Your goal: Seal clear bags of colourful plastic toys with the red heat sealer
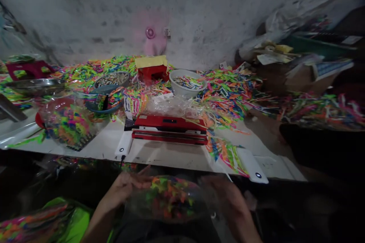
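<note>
A clear plastic bag (171,197) filled with small neon pieces in green, orange, pink and yellow is held up in front of my body, below the table's front edge. My left hand (127,186) is closed on the bag's left side, thumb and fingers along its upper edge. At the opposite side my right hand (225,197) grips the bag, though motion blurs its fingers. On the table beyond lies a red bag sealer (169,125), and a second clear bag of neon pieces (68,125) rests at the left.
Heaps of neon strips (228,91) cover the back of the table (168,157). A white bowl (188,83), a blue basin (104,106) and a red stand (152,70) stand among them. White power banks (253,167) lie near the front edge. A green bag (78,220) is low left.
</note>
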### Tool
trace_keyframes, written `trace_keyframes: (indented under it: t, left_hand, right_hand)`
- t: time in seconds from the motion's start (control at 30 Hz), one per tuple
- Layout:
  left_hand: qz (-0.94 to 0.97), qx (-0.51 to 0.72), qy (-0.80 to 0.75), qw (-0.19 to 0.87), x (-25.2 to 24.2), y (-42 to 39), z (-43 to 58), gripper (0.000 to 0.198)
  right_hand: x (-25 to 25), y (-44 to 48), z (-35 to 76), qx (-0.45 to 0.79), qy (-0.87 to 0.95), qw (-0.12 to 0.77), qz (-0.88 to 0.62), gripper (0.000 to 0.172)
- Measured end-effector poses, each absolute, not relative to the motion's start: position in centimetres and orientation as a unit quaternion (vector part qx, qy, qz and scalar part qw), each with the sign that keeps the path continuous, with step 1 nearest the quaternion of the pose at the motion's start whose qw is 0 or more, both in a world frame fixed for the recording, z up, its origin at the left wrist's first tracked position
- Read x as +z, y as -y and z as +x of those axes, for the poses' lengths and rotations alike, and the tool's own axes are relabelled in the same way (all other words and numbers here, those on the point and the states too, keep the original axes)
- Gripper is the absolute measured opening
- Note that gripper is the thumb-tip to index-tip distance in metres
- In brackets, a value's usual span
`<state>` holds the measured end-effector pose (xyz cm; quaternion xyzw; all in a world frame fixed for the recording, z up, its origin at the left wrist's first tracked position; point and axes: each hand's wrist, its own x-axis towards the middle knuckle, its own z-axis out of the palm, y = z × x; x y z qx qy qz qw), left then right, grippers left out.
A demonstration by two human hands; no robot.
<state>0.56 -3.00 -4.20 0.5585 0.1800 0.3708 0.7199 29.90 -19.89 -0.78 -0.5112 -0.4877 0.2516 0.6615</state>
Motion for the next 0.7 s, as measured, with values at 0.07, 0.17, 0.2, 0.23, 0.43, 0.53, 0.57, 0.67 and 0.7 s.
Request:
trace_keyframes:
  t: [0.07, 0.17, 0.2, 0.23, 0.43, 0.53, 0.57, 0.67, 0.7]
  left_hand:
    - [0.510, 0.377, -0.231, 0.738, -3.8, 3.1, 0.9, 0.028]
    - [0.435, 0.416, -0.275, 0.750, -2.7, 3.5, 1.7, 0.036]
    - [0.413, 0.438, -0.285, 0.746, -2.2, 3.7, 1.9, 0.038]
    - [0.392, 0.460, -0.297, 0.739, -1.6, 3.9, 2.1, 0.039]
    - [0.320, 0.477, -0.415, 0.706, 2.0, 4.6, 3.0, 0.045]
    - [0.311, 0.462, -0.447, 0.701, 1.5, 2.5, 4.6, 0.050]
    - [0.315, 0.459, -0.449, 0.698, 0.8, 1.4, 5.3, 0.051]
    - [0.352, 0.446, -0.458, 0.684, -2.3, -2.3, 7.7, 0.049]
    - [0.361, 0.438, -0.465, 0.679, -3.5, -3.5, 8.4, 0.046]
  right_hand:
    - [-2.1, 18.5, 29.2, 0.317, 0.473, 0.646, -0.507, 0.043]
    - [-3.4, 17.0, 28.2, 0.334, 0.489, 0.639, -0.491, 0.036]
    - [-3.7, 16.9, 28.0, 0.318, 0.480, 0.648, -0.498, 0.033]
    - [-3.9, 16.9, 27.9, 0.301, 0.452, 0.660, -0.519, 0.032]
    - [-4.7, 16.3, 28.2, 0.252, 0.280, 0.686, -0.623, 0.042]
    - [-5.4, 13.5, 28.6, 0.283, 0.213, 0.708, -0.611, 0.046]
    - [-5.8, 12.3, 28.8, 0.296, 0.187, 0.717, -0.603, 0.048]
    - [-7.2, 9.1, 29.8, 0.328, 0.128, 0.736, -0.579, 0.049]
    - [-7.8, 8.2, 30.2, 0.337, 0.111, 0.738, -0.574, 0.049]
